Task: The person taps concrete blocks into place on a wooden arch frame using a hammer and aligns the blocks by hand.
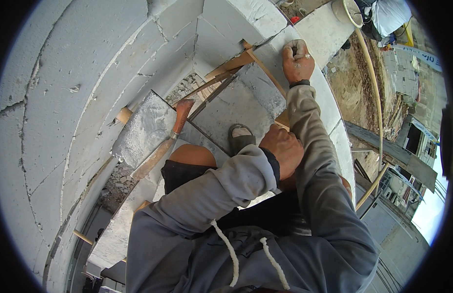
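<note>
We count two hands folded into fists, the right hand at the edge of the curved grey block wall, the left hand beside open room above one flat grey panel.

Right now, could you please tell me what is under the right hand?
Pale wall top shows beside the right hand. The patch directly beneath is covered, so contact, or anything small lying there, cannot be seen.

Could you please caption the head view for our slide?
Bare right fist over a curved, pale grey block wall, bare left fist lower in frame.
</note>
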The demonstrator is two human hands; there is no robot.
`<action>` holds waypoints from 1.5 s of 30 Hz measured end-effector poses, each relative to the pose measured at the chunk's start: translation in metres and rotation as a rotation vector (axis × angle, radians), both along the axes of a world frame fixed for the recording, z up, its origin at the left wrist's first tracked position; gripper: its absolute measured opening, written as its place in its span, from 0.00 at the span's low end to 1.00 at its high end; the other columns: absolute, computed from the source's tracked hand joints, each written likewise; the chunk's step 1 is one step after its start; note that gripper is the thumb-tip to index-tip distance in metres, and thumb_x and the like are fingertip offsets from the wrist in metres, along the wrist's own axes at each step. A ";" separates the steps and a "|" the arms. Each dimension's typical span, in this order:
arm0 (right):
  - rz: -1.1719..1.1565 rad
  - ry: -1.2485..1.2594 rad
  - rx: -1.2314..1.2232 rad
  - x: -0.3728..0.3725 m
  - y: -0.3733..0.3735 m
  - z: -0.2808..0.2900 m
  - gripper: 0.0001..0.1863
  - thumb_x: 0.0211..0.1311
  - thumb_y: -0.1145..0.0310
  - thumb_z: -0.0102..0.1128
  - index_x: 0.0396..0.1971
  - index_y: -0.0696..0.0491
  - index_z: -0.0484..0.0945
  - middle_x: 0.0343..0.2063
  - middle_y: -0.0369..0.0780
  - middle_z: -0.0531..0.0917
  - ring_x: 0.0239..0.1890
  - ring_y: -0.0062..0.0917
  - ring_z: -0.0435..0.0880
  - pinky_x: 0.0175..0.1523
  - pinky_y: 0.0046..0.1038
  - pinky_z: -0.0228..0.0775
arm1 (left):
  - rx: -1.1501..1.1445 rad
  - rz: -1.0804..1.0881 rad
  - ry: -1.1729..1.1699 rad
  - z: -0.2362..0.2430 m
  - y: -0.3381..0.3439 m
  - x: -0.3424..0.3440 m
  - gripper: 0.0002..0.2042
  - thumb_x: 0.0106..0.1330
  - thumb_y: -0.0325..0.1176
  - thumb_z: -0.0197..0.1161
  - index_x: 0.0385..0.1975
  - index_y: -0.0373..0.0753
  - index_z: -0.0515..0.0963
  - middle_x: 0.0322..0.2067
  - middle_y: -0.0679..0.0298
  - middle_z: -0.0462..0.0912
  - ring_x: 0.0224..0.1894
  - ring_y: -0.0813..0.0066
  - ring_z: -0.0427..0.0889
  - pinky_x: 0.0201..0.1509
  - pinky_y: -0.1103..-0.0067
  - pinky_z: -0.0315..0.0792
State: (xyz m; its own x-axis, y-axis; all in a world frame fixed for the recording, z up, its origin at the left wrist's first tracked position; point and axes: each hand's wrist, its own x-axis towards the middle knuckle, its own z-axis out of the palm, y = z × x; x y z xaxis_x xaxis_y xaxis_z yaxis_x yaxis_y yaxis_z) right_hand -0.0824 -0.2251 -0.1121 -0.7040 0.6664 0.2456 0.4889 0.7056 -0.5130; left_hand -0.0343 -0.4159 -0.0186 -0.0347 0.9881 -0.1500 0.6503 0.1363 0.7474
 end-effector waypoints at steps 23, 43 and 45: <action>-0.030 0.047 0.031 -0.001 0.000 -0.003 0.05 0.51 0.65 0.54 0.27 0.49 0.73 0.21 0.42 0.80 0.26 0.40 0.80 0.33 0.35 0.70 | -0.006 -0.007 -0.003 0.004 0.001 -0.002 0.14 0.56 0.42 0.62 0.29 0.34 0.79 0.28 0.55 0.81 0.35 0.62 0.80 0.41 0.69 0.69; -0.078 0.006 0.144 -0.005 -0.001 -0.006 0.05 0.51 0.64 0.55 0.27 0.47 0.72 0.21 0.42 0.80 0.26 0.42 0.79 0.32 0.39 0.70 | -0.014 -0.004 -0.002 0.004 0.000 -0.005 0.14 0.56 0.41 0.62 0.28 0.34 0.79 0.28 0.54 0.81 0.35 0.62 0.80 0.42 0.69 0.69; -0.086 -0.005 0.147 -0.005 -0.001 -0.005 0.05 0.51 0.64 0.55 0.27 0.47 0.73 0.21 0.42 0.80 0.26 0.42 0.79 0.32 0.38 0.70 | -0.018 -0.005 -0.004 0.006 0.001 -0.005 0.14 0.56 0.41 0.62 0.28 0.34 0.79 0.28 0.54 0.81 0.35 0.62 0.80 0.42 0.69 0.69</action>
